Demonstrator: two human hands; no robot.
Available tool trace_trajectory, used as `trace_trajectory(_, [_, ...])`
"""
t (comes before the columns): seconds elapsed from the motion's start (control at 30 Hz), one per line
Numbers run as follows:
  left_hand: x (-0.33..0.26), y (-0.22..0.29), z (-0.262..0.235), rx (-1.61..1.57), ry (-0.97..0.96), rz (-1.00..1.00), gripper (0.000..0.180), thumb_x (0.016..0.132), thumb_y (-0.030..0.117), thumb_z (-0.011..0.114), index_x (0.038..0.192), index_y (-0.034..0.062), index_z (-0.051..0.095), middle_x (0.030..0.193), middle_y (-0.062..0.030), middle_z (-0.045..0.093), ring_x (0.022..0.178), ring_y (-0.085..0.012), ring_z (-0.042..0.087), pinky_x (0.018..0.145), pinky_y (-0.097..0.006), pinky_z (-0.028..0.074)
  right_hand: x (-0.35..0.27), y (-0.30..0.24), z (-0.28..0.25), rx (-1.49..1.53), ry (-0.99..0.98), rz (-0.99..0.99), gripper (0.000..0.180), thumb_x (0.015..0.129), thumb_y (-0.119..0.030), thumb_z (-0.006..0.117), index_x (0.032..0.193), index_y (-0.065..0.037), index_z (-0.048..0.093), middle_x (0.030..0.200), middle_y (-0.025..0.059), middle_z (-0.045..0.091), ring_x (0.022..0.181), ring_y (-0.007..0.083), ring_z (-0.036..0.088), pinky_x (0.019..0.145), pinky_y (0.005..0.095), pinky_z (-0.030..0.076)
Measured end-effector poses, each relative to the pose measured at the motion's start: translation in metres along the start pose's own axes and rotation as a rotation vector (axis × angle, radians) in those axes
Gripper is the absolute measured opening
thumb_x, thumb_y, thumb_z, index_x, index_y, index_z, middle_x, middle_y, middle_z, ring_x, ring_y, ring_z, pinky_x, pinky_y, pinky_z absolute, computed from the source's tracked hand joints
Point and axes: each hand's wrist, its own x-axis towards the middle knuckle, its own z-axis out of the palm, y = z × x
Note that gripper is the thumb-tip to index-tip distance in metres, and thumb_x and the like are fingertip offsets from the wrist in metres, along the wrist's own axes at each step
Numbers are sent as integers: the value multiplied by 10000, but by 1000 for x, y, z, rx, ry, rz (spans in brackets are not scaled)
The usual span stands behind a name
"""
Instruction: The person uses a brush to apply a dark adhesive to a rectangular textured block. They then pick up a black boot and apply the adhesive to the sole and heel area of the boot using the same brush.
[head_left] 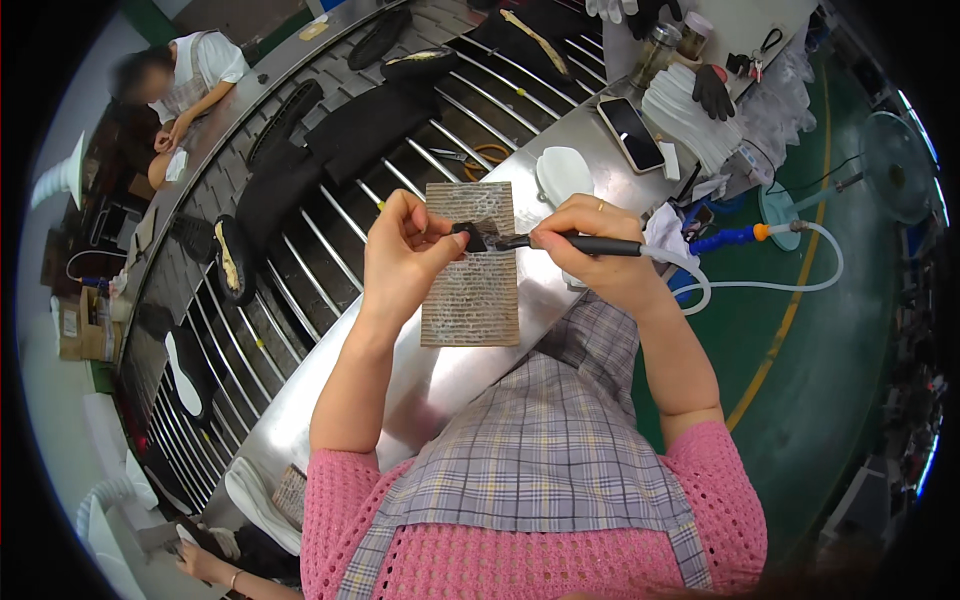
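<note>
My left hand [398, 255] pinches a small black piece [470, 237] between thumb and fingertips. It holds this piece just above a ribbed brown board [470, 305] streaked with whitish residue. In my right hand [610, 265] is a black-handled glue brush [608, 246], gripped like a pen, with a pale hose [690, 270] running from its back end. The tip of the brush meets the black piece, or comes very close to it; the exact contact is too small to tell. Behind the board, a white pad-shaped piece [563, 175] lies on the metal table [540, 300].
A roller conveyor [320, 235] carries black shoe parts and soles beyond the table. At the right are a phone [632, 135], stacked white pieces [685, 105], a black glove [713, 92], jars [657, 50] and a fan [890, 165]. One co-worker [195, 80] sits across; another's hand [200, 562] shows lower left.
</note>
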Motion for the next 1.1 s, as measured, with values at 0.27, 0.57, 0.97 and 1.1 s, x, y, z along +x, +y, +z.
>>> trace_trajectory(0.27, [5, 2, -16, 204, -62, -41, 390, 792, -72, 703, 843, 94, 354, 826, -113, 654, 753, -144, 671, 698, -276, 578, -4, 6, 2, 145, 95, 202, 135, 844, -119, 725, 833, 15, 712, 764, 76, 688, 679, 122, 617, 630, 270, 484])
trace_trajectory(0.57, [-1, 6, -6, 54, -109, -85, 399, 785, -76, 708, 841, 98, 353, 816, -118, 653, 747, -152, 670, 686, -279, 572, -12, 8, 16, 68, 116, -48, 81, 806, -53, 741, 864, -15, 700, 789, 88, 671, 684, 186, 628, 616, 292, 487])
trace_trajectory(0.97, [3, 5, -7, 24, -51, -37, 379, 790, -75, 701, 822, 103, 368, 811, -117, 656, 719, -153, 667, 680, -283, 567, -13, 6, 1, 80, -30, -81, 78, 800, -15, 729, 868, -22, 692, 816, 70, 667, 747, 187, 629, 649, 292, 498])
trace_trajectory(1.1, [6, 0, -12, -2, -39, -33, 376, 787, -69, 704, 818, 106, 372, 797, -116, 660, 701, -160, 667, 668, -284, 562, -13, 5, -4, 62, -22, -56, 86, 794, -10, 734, 871, -13, 696, 826, 76, 671, 747, 184, 633, 661, 286, 500])
